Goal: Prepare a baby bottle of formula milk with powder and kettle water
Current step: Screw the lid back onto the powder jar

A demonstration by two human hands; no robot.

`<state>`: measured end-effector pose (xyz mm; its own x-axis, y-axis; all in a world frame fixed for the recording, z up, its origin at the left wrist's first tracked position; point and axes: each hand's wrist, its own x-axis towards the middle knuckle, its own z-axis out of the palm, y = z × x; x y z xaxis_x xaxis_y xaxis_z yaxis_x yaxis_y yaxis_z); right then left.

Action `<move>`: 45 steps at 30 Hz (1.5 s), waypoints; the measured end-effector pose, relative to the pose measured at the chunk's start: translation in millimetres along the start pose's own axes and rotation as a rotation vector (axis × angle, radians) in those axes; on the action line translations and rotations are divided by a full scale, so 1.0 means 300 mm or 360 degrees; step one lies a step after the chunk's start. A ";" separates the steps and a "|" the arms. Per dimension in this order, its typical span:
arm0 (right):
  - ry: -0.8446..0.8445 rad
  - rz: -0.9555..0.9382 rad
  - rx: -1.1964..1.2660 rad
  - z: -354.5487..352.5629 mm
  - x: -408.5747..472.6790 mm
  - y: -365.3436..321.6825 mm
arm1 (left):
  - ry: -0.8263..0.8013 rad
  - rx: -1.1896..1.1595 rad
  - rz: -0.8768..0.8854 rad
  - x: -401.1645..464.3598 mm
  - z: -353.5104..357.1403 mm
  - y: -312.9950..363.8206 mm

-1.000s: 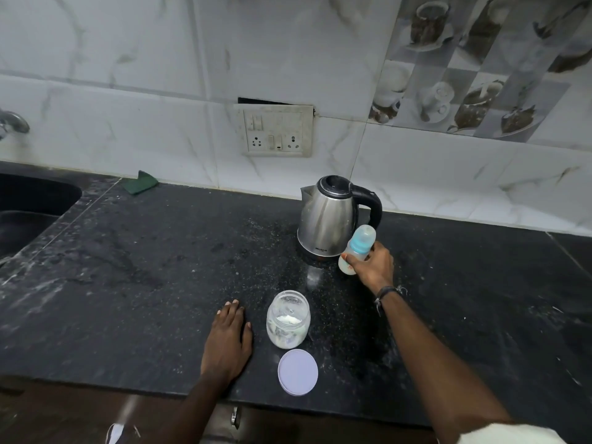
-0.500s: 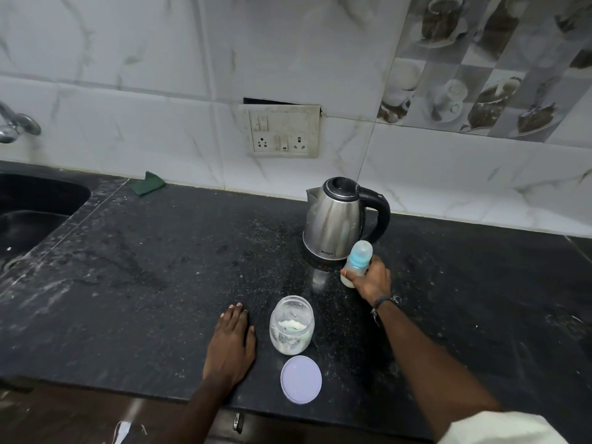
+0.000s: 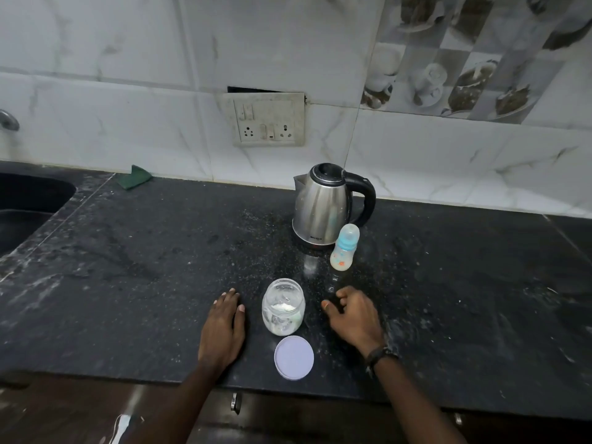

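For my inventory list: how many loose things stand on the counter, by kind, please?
Kettle: 1
Baby bottle: 1
Open jar: 1
Jar lid: 1
Green pad: 1
Total: 5

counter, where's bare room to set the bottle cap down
Bare counter stretches right of the bottle and right hand, and left of the left hand toward the sink. It is crowded in the middle: kettle, bottle, jar, lid and both hands.
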<state>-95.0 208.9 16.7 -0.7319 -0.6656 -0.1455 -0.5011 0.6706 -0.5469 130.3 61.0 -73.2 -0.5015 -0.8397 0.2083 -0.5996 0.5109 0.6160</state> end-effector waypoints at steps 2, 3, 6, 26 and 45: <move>-0.0130 -0.0126 -0.0206 0.021 -0.075 -0.030 | 0.0036 -0.0170 0.0009 -0.014 -0.018 0.012; -0.0169 -0.0199 -0.0308 0.032 -0.112 -0.049 | 0.0044 -0.0261 0.0020 -0.021 -0.024 0.020; -0.0227 -0.0333 -0.0580 0.072 -0.208 -0.105 | 0.0058 -0.0489 0.0058 -0.031 -0.025 0.054; -0.0157 -0.0221 -0.0640 -0.069 -0.140 -0.097 | -0.0058 -0.0825 -0.0050 -0.036 0.048 0.148; -0.0525 -0.0955 -0.0562 -0.085 -0.048 -0.299 | -0.0101 -0.0798 -0.0151 -0.049 0.041 0.214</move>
<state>-51.3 166.5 89.1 -0.1407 -0.9743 -0.1757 -0.9270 0.1920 -0.3222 91.6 108.4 -46.1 -0.5054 -0.8574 0.0969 -0.2794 0.2689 0.9218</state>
